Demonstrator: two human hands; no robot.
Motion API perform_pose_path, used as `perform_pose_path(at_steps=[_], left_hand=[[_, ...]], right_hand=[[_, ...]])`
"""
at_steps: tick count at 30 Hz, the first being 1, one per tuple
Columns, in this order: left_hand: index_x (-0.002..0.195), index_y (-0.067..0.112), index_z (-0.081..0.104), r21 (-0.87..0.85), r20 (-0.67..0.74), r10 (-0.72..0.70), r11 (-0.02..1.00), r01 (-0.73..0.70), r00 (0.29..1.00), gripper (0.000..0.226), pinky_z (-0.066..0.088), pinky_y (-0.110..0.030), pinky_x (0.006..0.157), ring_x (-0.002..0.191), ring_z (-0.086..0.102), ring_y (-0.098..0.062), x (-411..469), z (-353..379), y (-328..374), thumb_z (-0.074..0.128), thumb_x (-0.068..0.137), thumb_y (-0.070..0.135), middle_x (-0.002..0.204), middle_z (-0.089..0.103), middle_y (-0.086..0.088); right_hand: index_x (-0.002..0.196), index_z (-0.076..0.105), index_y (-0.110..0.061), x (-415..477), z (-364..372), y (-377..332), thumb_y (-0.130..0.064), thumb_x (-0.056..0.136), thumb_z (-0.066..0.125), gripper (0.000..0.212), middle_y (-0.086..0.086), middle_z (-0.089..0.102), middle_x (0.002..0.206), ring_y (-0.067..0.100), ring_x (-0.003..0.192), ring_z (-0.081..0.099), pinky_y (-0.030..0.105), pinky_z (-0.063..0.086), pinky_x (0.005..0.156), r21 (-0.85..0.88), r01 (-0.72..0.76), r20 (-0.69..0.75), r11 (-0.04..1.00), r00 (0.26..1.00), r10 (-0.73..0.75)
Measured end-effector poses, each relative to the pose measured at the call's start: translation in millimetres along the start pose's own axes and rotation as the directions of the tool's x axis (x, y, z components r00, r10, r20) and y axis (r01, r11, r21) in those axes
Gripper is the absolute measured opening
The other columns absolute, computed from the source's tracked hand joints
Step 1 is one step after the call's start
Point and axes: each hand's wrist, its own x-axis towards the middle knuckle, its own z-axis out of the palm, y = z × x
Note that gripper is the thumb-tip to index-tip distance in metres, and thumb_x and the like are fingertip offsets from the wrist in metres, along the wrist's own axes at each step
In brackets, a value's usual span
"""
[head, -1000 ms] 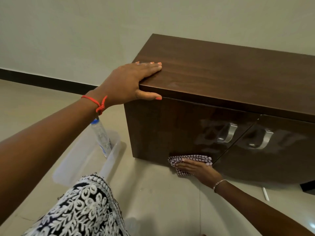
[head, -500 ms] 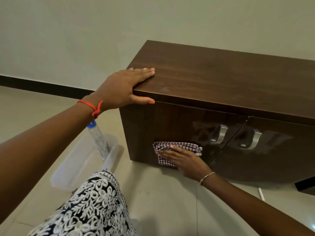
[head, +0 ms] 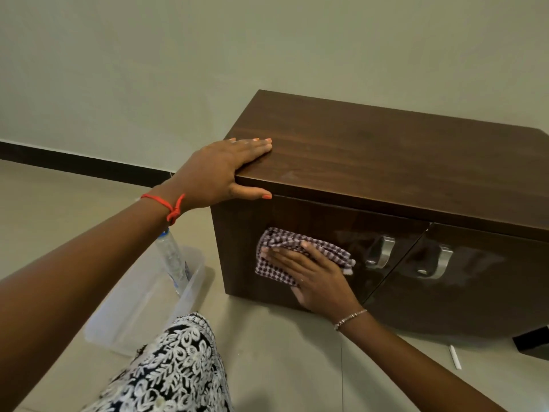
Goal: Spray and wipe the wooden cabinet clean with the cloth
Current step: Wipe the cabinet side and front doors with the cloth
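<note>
A low dark wooden cabinet (head: 386, 162) stands on the floor against the wall, with two glossy doors and silver handles (head: 383, 255). My left hand (head: 219, 171) rests flat on its top left corner, thumb along the front edge. With straight fingers my right hand (head: 312, 278) presses a checked purple-and-white cloth (head: 285, 242) against the left door, about mid-height. A clear spray bottle (head: 173, 263) stands in a plastic tub left of the cabinet, its top hidden behind my left wrist.
The clear plastic tub (head: 142, 310) lies on the tiled floor beside the cabinet's left side. My patterned black-and-white clothing (head: 175, 370) fills the bottom middle. A small white stick (head: 455, 356) lies on the floor under the right door, near a dark object (head: 534, 341).
My right hand has slid the cloth up and to the left across the left door, from its bottom edge to mid-height. The left hand stays on the cabinet's top corner.
</note>
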Motion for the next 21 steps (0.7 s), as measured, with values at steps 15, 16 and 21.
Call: perform_pose_path(at_steps=[15,16,21], left_hand=[[0.143,0.034,0.023,-0.093,-0.012,0.007,0.996,-0.008,1.000,0.092,0.008,-0.023,0.106,0.136,0.025,-0.011,0.3,4.2,-6.7,0.019,0.066,0.084,0.150,0.027,0.008],[0.143,0.034,0.022,-0.091,-0.008,0.006,0.996,-0.006,1.000,0.092,0.007,-0.023,0.105,0.136,0.025,-0.011,0.4,4.1,-6.6,0.020,0.066,0.084,0.150,0.027,0.008],[0.142,0.035,0.022,-0.105,-0.004,0.003,0.994,-0.003,1.000,0.094,0.006,-0.020,0.105,0.136,0.024,-0.009,1.1,4.4,-7.2,0.023,0.064,0.086,0.150,0.027,0.009]], right_hand=[[0.145,0.023,-0.020,75.2,-47.0,-10.2,-0.028,0.077,0.057,0.077,-0.005,0.014,0.152,0.007,0.140,0.013,0.037,-0.011,0.116,0.101,-0.125,-0.136,0.987,0.981,0.138],[0.146,0.022,-0.020,73.2,-47.4,-8.5,-0.028,0.077,0.057,0.077,-0.005,0.013,0.152,0.007,0.140,0.013,0.036,-0.010,0.116,0.102,-0.128,-0.136,0.987,0.981,0.141],[0.144,0.025,-0.026,26.6,-42.0,9.4,-0.027,0.077,0.058,0.075,-0.008,0.018,0.152,0.006,0.141,0.014,0.039,-0.007,0.116,0.136,-0.312,-0.131,0.940,0.935,0.330]])
